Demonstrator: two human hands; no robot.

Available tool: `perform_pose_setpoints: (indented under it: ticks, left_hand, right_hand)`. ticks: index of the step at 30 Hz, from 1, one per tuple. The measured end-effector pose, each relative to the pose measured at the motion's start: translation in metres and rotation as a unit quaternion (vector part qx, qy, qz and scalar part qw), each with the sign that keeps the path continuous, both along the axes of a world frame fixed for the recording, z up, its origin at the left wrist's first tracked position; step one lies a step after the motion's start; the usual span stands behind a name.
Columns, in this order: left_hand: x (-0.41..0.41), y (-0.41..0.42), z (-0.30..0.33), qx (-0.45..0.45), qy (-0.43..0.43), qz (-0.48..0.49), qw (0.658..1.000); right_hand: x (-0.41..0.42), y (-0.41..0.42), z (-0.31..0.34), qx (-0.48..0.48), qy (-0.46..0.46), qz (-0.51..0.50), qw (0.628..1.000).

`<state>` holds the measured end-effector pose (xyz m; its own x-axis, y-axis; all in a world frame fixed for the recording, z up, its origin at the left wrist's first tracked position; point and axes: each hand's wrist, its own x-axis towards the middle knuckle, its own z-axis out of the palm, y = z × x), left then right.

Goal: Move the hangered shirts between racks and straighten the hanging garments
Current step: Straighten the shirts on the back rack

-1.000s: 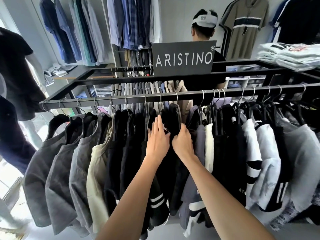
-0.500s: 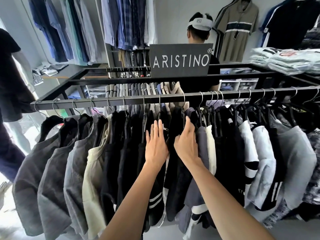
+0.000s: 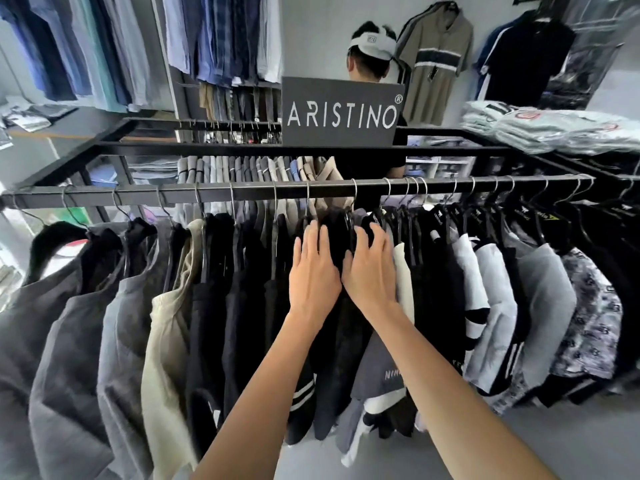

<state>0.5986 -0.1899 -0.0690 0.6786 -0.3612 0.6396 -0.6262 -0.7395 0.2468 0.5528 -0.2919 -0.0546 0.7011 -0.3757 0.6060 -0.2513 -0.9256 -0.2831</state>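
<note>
Head view: both hands, left hand (image 3: 313, 271) and right hand (image 3: 372, 271), lay flat with straight fingers, grasping nothing, on soft dark shirts (image 3: 337, 237) under the metal rail (image 3: 242, 192).

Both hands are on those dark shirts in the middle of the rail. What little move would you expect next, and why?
Probably a small spread apart. The left hand and right hand lie flat, side by side, on the black shirt packed tightly among the dark garments under the rail. Neither has a grip on a hanger, so parting the neighbours to free that shirt seems likeliest.
</note>
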Motion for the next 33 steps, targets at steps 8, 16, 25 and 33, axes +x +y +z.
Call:
perform_pose_setpoints:
  ticks: [8, 16, 25, 33]
  left_hand:
    - [-0.021, -0.055, 0.027, -0.01, 0.037, -0.145, 0.989]
    - [-0.038, -0.11, 0.027, -0.032, 0.201, -0.015, 0.979]
    - [-0.041, -0.141, 0.008, -0.049, 0.184, 0.081, 0.978]
    - [-0.034, -0.152, -0.001, 0.017, 0.124, 0.092, 0.988]
  right_hand:
    - [-0.022, -0.075, 0.0, -0.021, 0.036, -0.055, 0.998]
    - [-0.023, -0.113, -0.019, 0.096, -0.012, 0.046, 0.994]
    - [-0.021, -0.136, -0.027, 0.051, 0.041, 0.09, 0.994]
    - [-0.024, -0.153, -0.027, 0.137, 0.065, 0.103, 0.983]
